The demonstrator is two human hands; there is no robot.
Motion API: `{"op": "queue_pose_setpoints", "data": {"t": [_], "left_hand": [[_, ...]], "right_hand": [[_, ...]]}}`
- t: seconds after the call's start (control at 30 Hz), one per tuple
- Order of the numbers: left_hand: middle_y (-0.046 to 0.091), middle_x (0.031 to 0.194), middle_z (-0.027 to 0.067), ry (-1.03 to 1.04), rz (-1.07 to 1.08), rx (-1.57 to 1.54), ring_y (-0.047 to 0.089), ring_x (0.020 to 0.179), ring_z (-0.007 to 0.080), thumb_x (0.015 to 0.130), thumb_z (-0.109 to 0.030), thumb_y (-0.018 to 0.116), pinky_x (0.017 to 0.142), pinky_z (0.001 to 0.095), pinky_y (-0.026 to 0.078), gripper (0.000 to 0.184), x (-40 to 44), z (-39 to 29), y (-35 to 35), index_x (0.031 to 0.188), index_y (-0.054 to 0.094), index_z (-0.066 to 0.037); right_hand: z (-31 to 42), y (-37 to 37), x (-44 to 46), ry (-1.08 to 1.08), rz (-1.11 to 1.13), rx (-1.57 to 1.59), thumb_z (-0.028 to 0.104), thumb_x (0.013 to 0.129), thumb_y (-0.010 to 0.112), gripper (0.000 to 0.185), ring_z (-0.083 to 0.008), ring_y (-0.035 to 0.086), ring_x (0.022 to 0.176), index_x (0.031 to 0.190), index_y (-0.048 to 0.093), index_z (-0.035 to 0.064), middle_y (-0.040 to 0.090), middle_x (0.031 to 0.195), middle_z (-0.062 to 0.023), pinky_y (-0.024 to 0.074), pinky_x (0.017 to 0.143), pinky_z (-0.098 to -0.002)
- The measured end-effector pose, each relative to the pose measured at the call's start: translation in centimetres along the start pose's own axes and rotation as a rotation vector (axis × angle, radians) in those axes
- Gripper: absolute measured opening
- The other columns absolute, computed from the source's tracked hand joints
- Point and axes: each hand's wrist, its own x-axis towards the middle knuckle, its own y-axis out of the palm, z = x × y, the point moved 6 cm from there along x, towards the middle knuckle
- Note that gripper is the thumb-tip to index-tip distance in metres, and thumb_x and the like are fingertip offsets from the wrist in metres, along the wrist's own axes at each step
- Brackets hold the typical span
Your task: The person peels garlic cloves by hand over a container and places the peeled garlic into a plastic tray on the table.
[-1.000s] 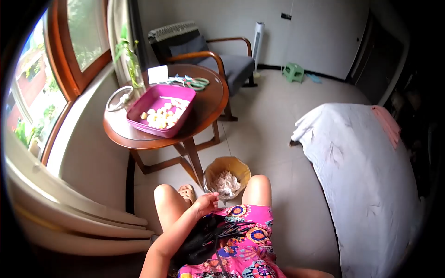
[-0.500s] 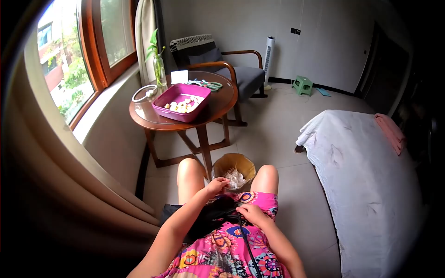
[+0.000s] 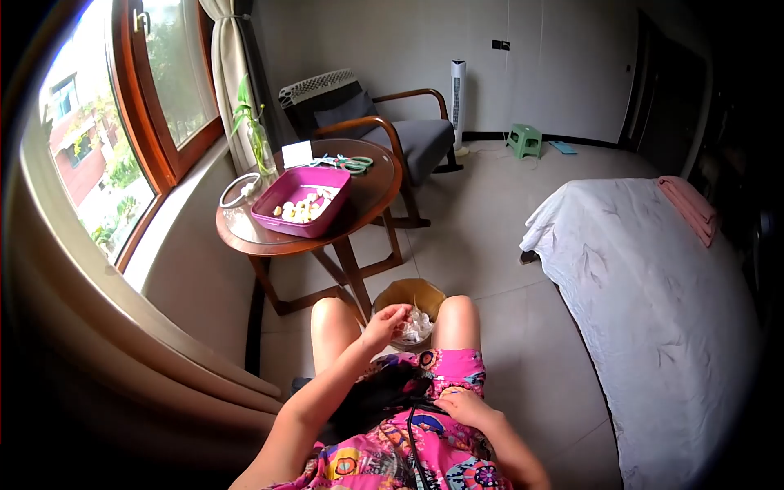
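My left hand (image 3: pixel 385 325) is over the near left rim of the trash bin (image 3: pixel 408 290), its fingers bent together; whatever they may hold is too small to make out. The bin has a yellowish inside and pale scraps (image 3: pixel 418 327) in it. My right hand (image 3: pixel 464 406) rests on my lap at the edge of a black bag (image 3: pixel 367 404) with a dark strap, on the patterned pink dress (image 3: pixel 461 365). Its fingertips are partly hidden.
A round wooden table (image 3: pixel 371 196) at the left holds a pink tray (image 3: pixel 286 216) with several pale pieces, green scissors (image 3: pixel 357 165), a white box (image 3: pixel 297 154) and a glass vase (image 3: pixel 261 153). Behind are an armchair (image 3: pixel 420 143), green stool (image 3: pixel 524 141) and tower fan (image 3: pixel 458 98). A covered bed (image 3: pixel 637 269) is at the right.
My right hand has come into view from the lower right and onto my lap by the black bag. My left hand has shifted slightly over the bin. The camera view has also shifted.
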Motion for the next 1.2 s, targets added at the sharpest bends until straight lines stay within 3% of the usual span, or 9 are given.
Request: {"op": "queue_pose_setpoints", "data": {"t": [0.1,0.2,0.23,0.47,0.63,0.7,0.77,0.83,1.2], "left_hand": [[0.055,0.081,-0.0004,-0.009,0.02,-0.079,0.043,0.06,0.0046,0.09,-0.021,0.043,0.053,0.0163,0.034,0.022,1.6,-2.6,0.2,0.107,0.05,-0.009],[0.054,0.082,-0.0008,-0.005,0.106,-0.229,0.044,0.065,0.0057,0.091,-0.023,0.04,0.059,0.0177,0.037,0.024,3.0,-4.8,1.1,0.109,0.047,-0.008],[0.053,0.082,-0.0013,0.013,0.148,-0.221,0.045,0.067,0.0064,0.092,-0.024,0.039,0.063,0.0189,0.038,0.024,3.3,-5.7,1.7,0.107,0.047,-0.007],[0.053,0.091,0.0004,0.103,0.27,-0.19,0.047,0.076,0.0064,0.09,-0.021,0.043,0.069,0.0192,0.039,0.027,6.9,-7.8,2.5,0.113,0.045,-0.006],[0.054,0.085,0.0052,0.178,0.141,-0.291,0.05,0.073,0.0112,0.091,-0.024,0.041,0.066,0.0223,0.041,0.023,9.1,-8.2,-0.2,0.101,0.045,-0.003],[0.054,0.078,0.0053,0.195,-0.031,-0.104,0.051,0.067,0.0106,0.092,-0.021,0.038,0.061,0.0207,0.042,0.021,9.5,-7.6,-1.4,0.1,0.044,-0.003],[0.056,0.071,0.0057,0.261,-0.237,0.324,0.051,0.06,0.011,0.091,-0.014,0.039,0.056,0.0213,0.043,0.018,9.2,-8.2,-1.2,0.101,0.044,0.0],[0.058,0.078,0.0075,0.271,-0.326,0.615,0.055,0.069,0.011,0.088,-0.011,0.047,0.063,0.0234,0.045,0.015,8.6,-9.3,-0.7,0.099,0.046,-0.001],[0.058,0.102,0.0099,0.573,-0.224,0.451,0.055,0.088,0.0116,0.084,-0.001,0.05,0.076,0.0234,0.045,0.016,8.7,-9.1,-0.8,0.1,0.048,0.0]], "right_hand": [[1.2,-2.1,0.9,0.129,0.108,-0.08,0.027,0.08,0.053,0.025,-0.0303,0.056,0.073,0.075,0.059,0.0029,0.058,0.079,-0.0151,0.0448,0.068,-0.0395],[2.3,-5.5,2.9,0.115,-0.036,-0.154,0.027,0.078,0.055,0.025,-0.0313,0.057,0.072,0.074,0.059,0.002,0.058,0.077,-0.016,0.046,0.065,-0.04],[3.1,-7.2,4.4,-0.075,-0.229,-0.193,0.019,0.075,0.059,0.018,-0.0307,0.058,0.067,0.075,0.059,0.0012,0.059,0.076,-0.0164,0.0473,0.061,-0.0363],[-0.4,-12.6,19.6,0.124,-0.388,0.73,0.009,0.083,0.053,0.011,-0.008,0.054,0.063,0.09,0.055,0.0003,0.059,0.077,-0.0034,0.0435,0.055,-0.0202],[-1.0,-11.4,27.5,0.098,-0.211,1.01,0.006,0.083,0.052,0.01,-0.0116,0.055,0.057,0.085,0.054,-0.0035,0.055,0.066,-0.0044,0.0455,0.054,-0.0237],[-1.4,-10.3,28.7,0.023,-0.182,1.089,0.006,0.083,0.051,0.012,-0.0114,0.054,0.056,0.082,0.054,-0.0046,0.055,0.064,-0.0048,0.0442,0.053,-0.0233],[-2.2,-10.6,28.7,0.098,-0.321,0.762,0.008,0.082,0.054,0.013,-0.0105,0.054,0.057,0.08,0.058,-0.0038,0.057,0.066,-0.0044,0.0441,0.054,-0.0226],[-3.1,-10.7,28.5,0.021,-0.42,0.667,0.01,0.08,0.057,0.012,-0.0099,0.055,0.06,0.082,0.06,-0.0015,0.059,0.067,-0.0028,0.0443,0.056,-0.0214],[-2.9,-9.1,27.1,0.208,-0.214,1.139,0.013,0.083,0.052,0.015,-0.0041,0.04,0.047,0.08,0.058,-0.0005,0.048,0.058,0.0021,0.0301,0.043,-0.0185]]}}
